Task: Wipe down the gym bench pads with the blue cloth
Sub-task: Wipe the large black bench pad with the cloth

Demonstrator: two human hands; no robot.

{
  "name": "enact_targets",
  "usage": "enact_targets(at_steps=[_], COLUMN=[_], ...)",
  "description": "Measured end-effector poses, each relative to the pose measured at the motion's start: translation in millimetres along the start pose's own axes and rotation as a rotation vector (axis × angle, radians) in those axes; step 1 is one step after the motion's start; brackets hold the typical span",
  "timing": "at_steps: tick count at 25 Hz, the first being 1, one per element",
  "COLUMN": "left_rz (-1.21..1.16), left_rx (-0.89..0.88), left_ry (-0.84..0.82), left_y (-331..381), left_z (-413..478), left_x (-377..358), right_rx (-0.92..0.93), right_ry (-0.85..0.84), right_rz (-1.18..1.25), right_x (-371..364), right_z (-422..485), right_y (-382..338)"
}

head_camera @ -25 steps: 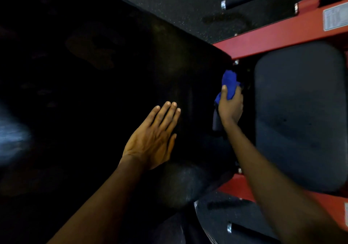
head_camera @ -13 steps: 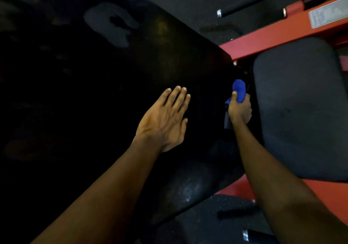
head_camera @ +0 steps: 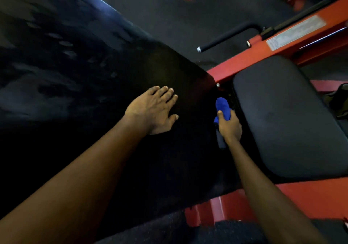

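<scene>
Bunched into a rounded wad, the blue cloth [head_camera: 222, 107] pokes out above the right hand [head_camera: 230, 127], which clenches it in the gap between the black back pad [head_camera: 98, 70] and the grey seat pad [head_camera: 286, 123]; its lower part is hidden in the fist. Left of it, the left hand [head_camera: 153, 110] lies flat, fingers straight, on the back pad. Beyond both hands: red frame [head_camera: 243, 65], dark floor [head_camera: 169, 17]
</scene>
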State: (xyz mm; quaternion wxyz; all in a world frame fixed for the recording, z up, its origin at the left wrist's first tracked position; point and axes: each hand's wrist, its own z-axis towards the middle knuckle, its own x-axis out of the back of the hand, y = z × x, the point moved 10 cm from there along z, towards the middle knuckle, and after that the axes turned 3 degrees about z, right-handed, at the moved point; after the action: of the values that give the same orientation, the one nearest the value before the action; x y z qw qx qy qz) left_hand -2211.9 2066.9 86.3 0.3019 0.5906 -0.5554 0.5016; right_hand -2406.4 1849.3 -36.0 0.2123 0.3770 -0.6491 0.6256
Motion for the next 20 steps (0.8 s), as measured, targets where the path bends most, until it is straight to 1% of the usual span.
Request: enact_targets(at_steps=[3,7,9,11,14,15,17,20], left_rz=[-0.011,-0.015,-0.025,-0.038,-0.047,-0.055,-0.063,-0.081], left_rx=[0.016,0.039,0.033,0.031,0.033,0.040,0.052,0.056], left_ry=[0.014,0.070,0.073,0.053,0.047,0.051,0.069,0.090], left_y=[-2,-2,-2,-4,-5,-5,-6,-8], left_z=[1,2,1,-1,1,1,3,5], left_x=[2,4,4,2,-1,-1,1,3], right_rx=[0.090,0.317,0.378,0.346,0.156,0.139,0.196,0.402], right_ry=[-0.066,-0.111,-0.126,-0.116,-0.112,-0.109,-0.096,-0.174], right_rz=[0.001,0.043,0.087,0.088,0.069,0.060,0.019,0.087], right_x=[-1,12,21,25,28,28,34,40], right_z=[-26,-94,-108,-91,-67,-74,-112,-196], right_y=[-6,2,12,24,38,36,21,-8])
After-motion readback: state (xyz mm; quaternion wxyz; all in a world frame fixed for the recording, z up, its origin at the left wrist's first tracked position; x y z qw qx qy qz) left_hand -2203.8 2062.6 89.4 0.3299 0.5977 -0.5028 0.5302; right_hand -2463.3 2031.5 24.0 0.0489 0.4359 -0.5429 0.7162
